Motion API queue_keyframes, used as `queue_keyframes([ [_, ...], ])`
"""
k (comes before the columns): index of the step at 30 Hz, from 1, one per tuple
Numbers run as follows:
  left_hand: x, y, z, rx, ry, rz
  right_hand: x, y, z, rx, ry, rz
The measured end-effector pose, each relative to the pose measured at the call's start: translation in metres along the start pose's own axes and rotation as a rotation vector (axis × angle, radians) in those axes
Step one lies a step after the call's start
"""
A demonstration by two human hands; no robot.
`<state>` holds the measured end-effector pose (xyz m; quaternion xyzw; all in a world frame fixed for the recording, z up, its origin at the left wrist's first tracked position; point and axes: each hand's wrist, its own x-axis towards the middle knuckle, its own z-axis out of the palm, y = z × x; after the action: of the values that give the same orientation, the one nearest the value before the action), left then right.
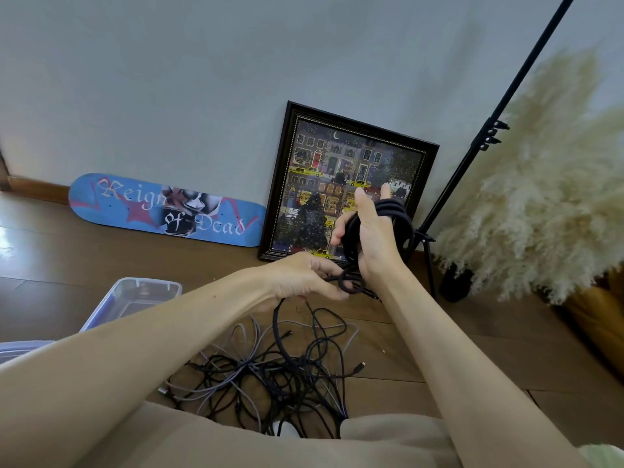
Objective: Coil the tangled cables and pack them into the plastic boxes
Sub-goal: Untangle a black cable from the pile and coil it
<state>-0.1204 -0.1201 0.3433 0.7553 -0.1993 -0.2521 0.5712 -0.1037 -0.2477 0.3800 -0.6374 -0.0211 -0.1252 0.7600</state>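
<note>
My right hand (373,231) is raised in front of me with a thick black cable (401,217) wound in several loops around its palm and fingers. My left hand (304,276) sits just below it and pinches a small loop of the same black cable (351,282). That cable trails down to a tangled pile of black and grey cables (270,373) on the wooden floor between my legs. A clear plastic box (135,298) with a blue rim lies on the floor at the left, partly hidden by my left forearm.
A blue skateboard deck (165,211) and a framed picture (344,184) lean against the wall. A black stand (472,153) and pale pampas grass (547,184) rise at the right. Another clear box edge (20,349) shows at the far left.
</note>
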Motion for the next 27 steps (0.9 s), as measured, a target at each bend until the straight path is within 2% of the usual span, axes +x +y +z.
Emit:
queue_keyframes([
  [3, 0.003, -0.002, 0.004, 0.013, 0.096, 0.114, 0.004, 0.001, -0.002, 0.203, 0.067, 0.071],
  [6, 0.005, -0.005, 0.013, -0.002, 0.169, 0.126, 0.008, 0.002, -0.007, 0.270, 0.120, 0.192],
  [9, 0.005, -0.006, 0.015, -0.066, 0.353, 0.090, 0.009, -0.005, -0.012, 0.401, 0.159, 0.220],
  [11, 0.009, -0.008, 0.015, -0.232, 0.460, 0.035, 0.004, -0.012, -0.012, 0.496, 0.167, 0.211],
  [14, 0.011, -0.005, 0.020, -0.676, 0.497, -0.018, 0.001, -0.017, -0.012, 0.575, 0.173, 0.244],
  [16, 0.010, -0.001, 0.020, -0.716, 0.468, -0.007, 0.001, -0.016, -0.012, 0.583, 0.177, 0.259],
  [19, 0.005, 0.003, 0.017, -0.459, 0.289, 0.012, 0.001, -0.015, -0.013, 0.394, 0.139, 0.224],
  [22, 0.001, 0.009, 0.015, -0.414, 0.108, -0.033, -0.001, -0.014, -0.011, 0.131, 0.114, 0.115],
  [27, -0.006, 0.016, 0.006, -0.252, 0.085, 0.012, -0.005, -0.013, -0.006, -0.182, -0.032, -0.038],
])
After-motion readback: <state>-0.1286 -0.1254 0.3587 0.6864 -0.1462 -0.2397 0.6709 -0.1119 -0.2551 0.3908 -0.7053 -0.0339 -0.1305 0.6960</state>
